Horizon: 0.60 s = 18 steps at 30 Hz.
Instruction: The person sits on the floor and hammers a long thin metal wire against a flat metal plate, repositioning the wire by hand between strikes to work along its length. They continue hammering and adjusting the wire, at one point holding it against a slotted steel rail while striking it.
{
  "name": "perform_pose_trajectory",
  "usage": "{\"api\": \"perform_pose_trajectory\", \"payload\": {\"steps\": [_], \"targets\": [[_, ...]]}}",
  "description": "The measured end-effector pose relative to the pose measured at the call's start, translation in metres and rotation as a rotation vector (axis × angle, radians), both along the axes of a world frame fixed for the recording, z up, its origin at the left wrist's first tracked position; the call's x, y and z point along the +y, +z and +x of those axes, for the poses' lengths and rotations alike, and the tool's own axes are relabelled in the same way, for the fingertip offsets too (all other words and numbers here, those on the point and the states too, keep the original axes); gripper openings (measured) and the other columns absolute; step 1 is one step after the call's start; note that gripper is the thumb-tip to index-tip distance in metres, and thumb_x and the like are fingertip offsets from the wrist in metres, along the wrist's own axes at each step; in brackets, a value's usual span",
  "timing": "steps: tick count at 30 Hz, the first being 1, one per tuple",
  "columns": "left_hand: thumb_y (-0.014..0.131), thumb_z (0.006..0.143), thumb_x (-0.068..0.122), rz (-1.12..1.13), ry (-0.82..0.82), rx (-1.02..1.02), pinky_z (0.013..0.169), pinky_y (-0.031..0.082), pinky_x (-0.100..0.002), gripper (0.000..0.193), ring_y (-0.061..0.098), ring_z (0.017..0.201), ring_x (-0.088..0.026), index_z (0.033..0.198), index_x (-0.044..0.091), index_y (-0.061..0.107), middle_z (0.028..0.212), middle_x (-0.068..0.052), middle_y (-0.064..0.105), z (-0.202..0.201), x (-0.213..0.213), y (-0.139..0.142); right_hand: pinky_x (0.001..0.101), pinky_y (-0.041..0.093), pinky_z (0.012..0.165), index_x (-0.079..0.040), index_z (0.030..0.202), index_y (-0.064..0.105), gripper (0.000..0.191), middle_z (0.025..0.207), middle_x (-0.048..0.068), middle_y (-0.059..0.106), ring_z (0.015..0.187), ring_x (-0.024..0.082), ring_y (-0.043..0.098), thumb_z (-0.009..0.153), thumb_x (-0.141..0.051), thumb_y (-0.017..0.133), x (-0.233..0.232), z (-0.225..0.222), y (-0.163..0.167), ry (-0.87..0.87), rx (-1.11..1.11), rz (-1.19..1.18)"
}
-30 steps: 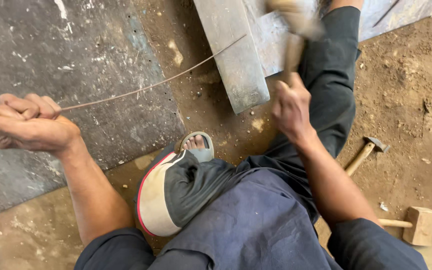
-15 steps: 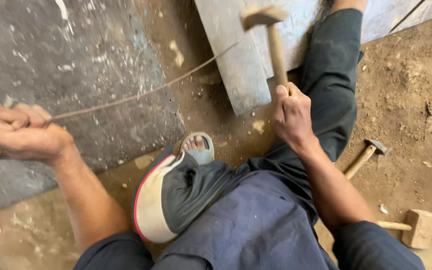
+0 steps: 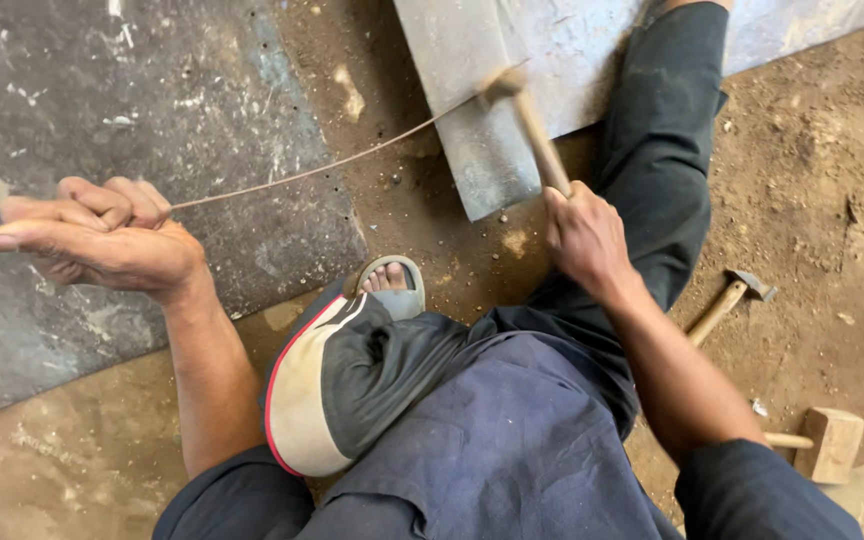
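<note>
Big grey metal block [image 3: 482, 110] on dirt floor. Our left hand [image 3: 102, 240] squeezes thin wire [image 3: 312, 170] tight, stretched across block. Our right hand [image 3: 582, 235] wraps hammer [image 3: 527, 120], head on wire. We think: flattening step. Next hit needs steady wire.

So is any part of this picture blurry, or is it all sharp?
Head view: the hammer in the right hand is smeared by motion blur at its head; the left hand, the thin wire and the sandalled foot look sharp, under soft, even light.
</note>
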<state>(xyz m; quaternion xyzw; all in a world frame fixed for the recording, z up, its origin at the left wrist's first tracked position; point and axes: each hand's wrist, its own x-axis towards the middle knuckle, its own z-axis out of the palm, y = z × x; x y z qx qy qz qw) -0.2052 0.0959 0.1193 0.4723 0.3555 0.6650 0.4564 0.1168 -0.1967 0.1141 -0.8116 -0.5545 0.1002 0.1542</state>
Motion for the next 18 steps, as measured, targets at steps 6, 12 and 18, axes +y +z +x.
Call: {"api": "perform_pose_trajectory", "payload": {"steps": [6,12,18], "targets": [[0.034,0.108,0.066,0.086,0.076,0.158,0.042,0.027,-0.027,0.057,0.015,0.050,-0.008,0.099,0.009,0.031,0.071,0.001,0.018,0.003,-0.001,-0.004,0.0468,0.043,0.059,0.000,0.092,0.057,0.026,0.073,0.018,0.054,0.060,0.039,0.053,0.110,-0.016,0.047,-0.002,-0.004,-0.004,-0.336,0.446,0.404],[0.035,0.107,0.065,-0.035,0.004,-0.002,0.041,0.025,-0.026,0.053,0.017,0.048,-0.007,0.098,0.013,0.027,0.070,0.001,0.021,0.000,0.000,-0.011,0.0510,0.046,0.062,0.000,0.084,0.057,0.035,0.075,0.022,0.059,0.069,0.045,0.060,0.110,-0.024,0.057,0.001,-0.012,-0.013,-0.170,0.191,0.028],[0.041,0.105,0.070,-0.106,0.099,-0.039,0.041,0.022,-0.029,0.058,0.020,0.048,-0.008,0.089,0.016,0.025,0.071,0.001,0.021,-0.009,0.002,-0.025,0.0553,0.049,0.066,0.003,0.086,0.059,0.036,0.082,0.028,0.062,0.076,0.048,0.064,0.112,-0.020,0.047,0.005,0.005,-0.021,-0.097,0.256,-0.013]]}}
